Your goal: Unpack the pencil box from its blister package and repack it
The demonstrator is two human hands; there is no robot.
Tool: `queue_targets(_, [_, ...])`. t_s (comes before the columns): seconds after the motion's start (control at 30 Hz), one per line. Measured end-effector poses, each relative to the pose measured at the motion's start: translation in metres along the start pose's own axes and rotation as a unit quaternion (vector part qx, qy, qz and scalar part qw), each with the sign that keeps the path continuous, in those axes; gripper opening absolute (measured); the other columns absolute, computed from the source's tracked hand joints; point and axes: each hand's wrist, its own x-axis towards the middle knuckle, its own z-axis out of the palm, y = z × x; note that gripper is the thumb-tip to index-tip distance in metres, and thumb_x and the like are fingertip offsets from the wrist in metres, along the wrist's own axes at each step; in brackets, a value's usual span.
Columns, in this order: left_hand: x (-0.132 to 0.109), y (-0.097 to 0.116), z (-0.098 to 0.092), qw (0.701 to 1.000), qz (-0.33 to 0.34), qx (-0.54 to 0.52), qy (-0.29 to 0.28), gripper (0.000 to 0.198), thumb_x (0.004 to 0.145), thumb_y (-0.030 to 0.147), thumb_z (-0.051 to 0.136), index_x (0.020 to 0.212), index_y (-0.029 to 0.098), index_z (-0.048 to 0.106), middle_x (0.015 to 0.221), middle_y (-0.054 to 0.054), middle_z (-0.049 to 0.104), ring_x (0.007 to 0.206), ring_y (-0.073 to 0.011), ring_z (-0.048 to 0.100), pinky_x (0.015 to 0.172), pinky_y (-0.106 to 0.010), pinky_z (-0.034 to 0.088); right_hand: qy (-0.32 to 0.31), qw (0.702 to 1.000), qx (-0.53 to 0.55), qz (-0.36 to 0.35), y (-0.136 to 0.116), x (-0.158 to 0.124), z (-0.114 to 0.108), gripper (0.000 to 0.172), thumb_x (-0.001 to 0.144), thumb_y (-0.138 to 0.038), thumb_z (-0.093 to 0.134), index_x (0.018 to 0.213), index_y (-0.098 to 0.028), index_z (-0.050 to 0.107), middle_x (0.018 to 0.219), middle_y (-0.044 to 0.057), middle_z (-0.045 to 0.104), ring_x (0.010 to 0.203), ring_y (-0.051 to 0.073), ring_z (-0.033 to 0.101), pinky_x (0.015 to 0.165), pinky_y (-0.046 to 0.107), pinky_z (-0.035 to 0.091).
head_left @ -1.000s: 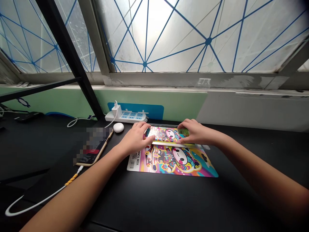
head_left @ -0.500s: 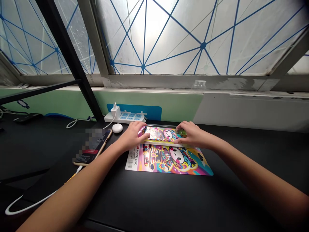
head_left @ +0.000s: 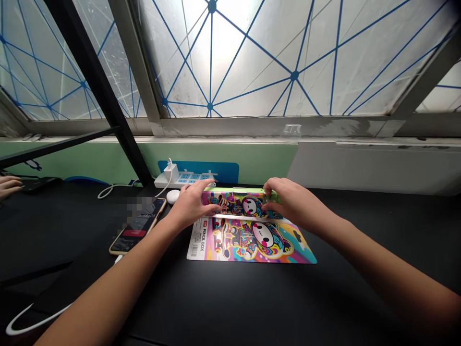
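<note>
A colourful pencil box [head_left: 237, 204] with a cartoon character on its face is tilted up on the desk, a light green edge showing along its top. My left hand [head_left: 194, 203] grips its left end, the thumb across the front. At the right end, my right hand [head_left: 283, 199] has fingers over the top edge and thumb on the front. Just in front lies a flat printed card [head_left: 252, 241] marked "PENCIL BOX", with the same character. Its far edge meets the bottom of the box, and I cannot tell whether they are joined.
Left of my left arm lies a phone [head_left: 139, 229] with a white cable [head_left: 21, 327]. A round white case [head_left: 173, 196] and a power strip [head_left: 183, 179] are behind it. A black metal frame [head_left: 104, 91] rises at left. Another person's hand [head_left: 9, 186] shows at the left edge.
The pencil box has tipped more upright between my hands, and its green top edge now shows. Another person's hand has come in at the left edge. The view has shifted slightly.
</note>
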Motion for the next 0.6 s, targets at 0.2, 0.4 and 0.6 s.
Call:
queue_targets(0.2, [-0.005, 0.029, -0.028, 0.988, 0.116, 0.050, 0.094, 0.033, 0.081, 0.036, 0.083, 0.103, 0.018, 0.067, 0.105, -0.010, 0.069, 0.100, -0.0287, 0.062, 0.089, -0.044, 0.051, 0.102, 0.983, -0.092, -0.119, -0.019, -0.035, -0.018, 0.035, 0.084, -0.014, 0.067, 0.118, -0.019, 0.059, 0.102, 0.011, 0.062, 0.093, 0.029, 0.058, 0.078, 0.041, 0.051])
queue_targets(0.4, [-0.041, 0.069, -0.042, 0.961, 0.232, 0.070, 0.130, 0.018, 0.091, 0.020, 0.065, 0.106, 0.018, 0.057, 0.108, -0.013, 0.068, 0.100, -0.0280, 0.062, 0.085, -0.042, 0.053, 0.224, 0.955, -0.115, -0.155, -0.022, -0.093, -0.020, 0.020, 0.092, -0.010, 0.054, 0.109, -0.018, 0.058, 0.103, 0.013, 0.060, 0.090, 0.029, 0.056, 0.076, 0.042, 0.052])
queue_targets(0.6, [-0.090, 0.051, -0.020, 0.958, 0.259, 0.122, -0.014, 0.031, 0.089, 0.024, 0.063, 0.119, 0.019, 0.057, 0.127, -0.016, 0.067, 0.110, -0.0337, 0.065, 0.092, -0.048, 0.051, 0.183, 0.943, -0.128, -0.247, -0.017, -0.133, 0.018, 0.024, 0.096, -0.005, 0.047, 0.114, -0.016, 0.059, 0.105, 0.012, 0.068, 0.095, 0.025, 0.064, 0.084, 0.039, 0.054])
